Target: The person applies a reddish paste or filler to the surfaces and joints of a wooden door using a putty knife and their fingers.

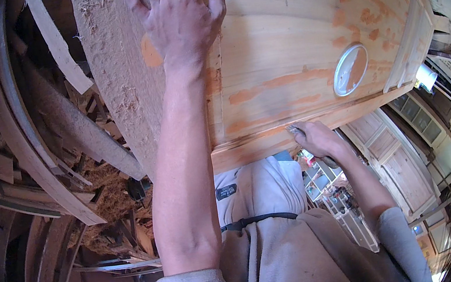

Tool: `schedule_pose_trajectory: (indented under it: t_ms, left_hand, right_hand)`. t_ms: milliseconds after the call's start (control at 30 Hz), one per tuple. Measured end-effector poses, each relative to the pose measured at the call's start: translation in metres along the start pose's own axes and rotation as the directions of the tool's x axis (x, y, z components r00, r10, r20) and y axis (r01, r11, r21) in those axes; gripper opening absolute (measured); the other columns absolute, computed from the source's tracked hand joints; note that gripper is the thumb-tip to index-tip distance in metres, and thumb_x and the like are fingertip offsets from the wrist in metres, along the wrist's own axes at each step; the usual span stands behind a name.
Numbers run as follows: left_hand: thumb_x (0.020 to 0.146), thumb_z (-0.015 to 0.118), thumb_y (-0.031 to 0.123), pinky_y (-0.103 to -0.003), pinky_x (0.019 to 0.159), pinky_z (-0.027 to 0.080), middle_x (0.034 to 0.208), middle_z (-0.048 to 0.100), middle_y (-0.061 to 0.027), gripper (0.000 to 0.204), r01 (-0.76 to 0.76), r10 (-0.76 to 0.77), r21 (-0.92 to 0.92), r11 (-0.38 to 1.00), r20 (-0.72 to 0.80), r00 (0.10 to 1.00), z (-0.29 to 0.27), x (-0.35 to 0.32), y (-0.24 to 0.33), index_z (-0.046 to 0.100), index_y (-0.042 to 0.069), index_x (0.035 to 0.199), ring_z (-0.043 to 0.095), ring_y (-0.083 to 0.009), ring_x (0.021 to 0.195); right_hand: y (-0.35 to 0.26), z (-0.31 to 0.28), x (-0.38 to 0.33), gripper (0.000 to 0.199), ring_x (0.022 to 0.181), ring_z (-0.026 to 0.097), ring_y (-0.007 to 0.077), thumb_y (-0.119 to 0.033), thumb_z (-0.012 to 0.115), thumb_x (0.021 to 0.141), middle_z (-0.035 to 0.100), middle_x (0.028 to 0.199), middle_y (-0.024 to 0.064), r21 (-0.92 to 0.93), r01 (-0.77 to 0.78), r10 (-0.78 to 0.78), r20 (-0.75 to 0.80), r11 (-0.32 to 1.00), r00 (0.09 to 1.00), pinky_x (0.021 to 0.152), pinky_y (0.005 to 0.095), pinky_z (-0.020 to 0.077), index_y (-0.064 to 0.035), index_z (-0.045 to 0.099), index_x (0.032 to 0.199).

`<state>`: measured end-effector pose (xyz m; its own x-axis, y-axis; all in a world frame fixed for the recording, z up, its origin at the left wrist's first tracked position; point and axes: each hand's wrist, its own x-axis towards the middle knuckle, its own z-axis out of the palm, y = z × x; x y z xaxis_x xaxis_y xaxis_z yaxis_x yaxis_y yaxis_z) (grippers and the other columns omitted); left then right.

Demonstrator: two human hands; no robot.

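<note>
My left hand (179, 18) lies flat with its fingers spread on the wooden panel (272, 27), beside a raised seam and an orange filler spot. At the panel's near edge my right hand (317, 139) is closed around a putty knife (294, 129). Its grey blade tip touches the wood there, and most of its handle is hidden by the fingers. Orange filler streaks (281, 82) run across the panel. A round, shallow plastic lid (350, 69) with orange filler in it rests on the panel, to the right of both hands.
Curved wooden offcuts (28, 125) and a heap of shavings (109, 186) lie at the left. A rough, light board (112, 58) forms the panel's left side. Panelled wooden doors (387, 156) stand at the right. A white container (425, 76) sits beyond the panel's right corner.
</note>
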<state>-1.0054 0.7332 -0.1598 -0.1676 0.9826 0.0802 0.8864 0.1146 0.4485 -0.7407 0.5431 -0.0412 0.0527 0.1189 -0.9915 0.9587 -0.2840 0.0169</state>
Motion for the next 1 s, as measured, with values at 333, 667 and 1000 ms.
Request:
schedule_pose_trajectory:
  t_ms: [333, 667, 1000]
  left_hand:
    - [0.091, 0.06, 0.042, -0.054, 0.121, 0.01, 0.157, 0.034, -0.0168, 0.075, -0.001, 0.002, -0.024, 1.0, 0.023, 1.0, -0.002, -0.001, -0.001, 0.037, 0.001, 0.148, 0.025, -0.0303, 0.149]
    - [0.091, 0.059, 0.043, -0.054, 0.121, 0.01, 0.157, 0.034, -0.0169, 0.074, 0.008, -0.007, -0.034, 0.999, 0.01, 1.0, -0.001, 0.0, -0.001, 0.038, 0.001, 0.148, 0.025, -0.0306, 0.149]
    - [0.092, 0.059, 0.043, -0.055, 0.121, 0.01, 0.157, 0.033, -0.0177, 0.073, 0.005, -0.005, -0.068, 0.998, 0.006, 1.0, -0.002, 0.0, 0.0, 0.039, -0.001, 0.147, 0.024, -0.0313, 0.149]
  right_hand:
    - [-0.009, -0.006, -0.006, 0.039, 0.098, 0.063, 0.0486, -0.024, 0.053, 0.088, 0.065, 0.099, 0.0339, 0.001, -0.051, 0.051, 0.039, 0.999, 0.998, 0.09, 0.0531, 0.048, 0.0056, 0.061, 0.112]
    - [0.005, -0.006, 0.006, 0.038, 0.095, 0.064, 0.0458, -0.031, 0.054, 0.093, 0.067, 0.097, 0.0309, 0.003, 0.022, -0.022, 0.112, 1.0, 0.993, 0.087, 0.0509, 0.05, 0.0022, 0.066, 0.108]
    - [-0.011, -0.028, -0.006, 0.043, 0.11, 0.061, 0.043, -0.032, 0.049, 0.096, 0.065, 0.117, 0.0258, -0.048, -0.023, 0.035, 0.281, 0.999, 0.959, 0.099, 0.0464, 0.0477, -0.0031, 0.064, 0.124]
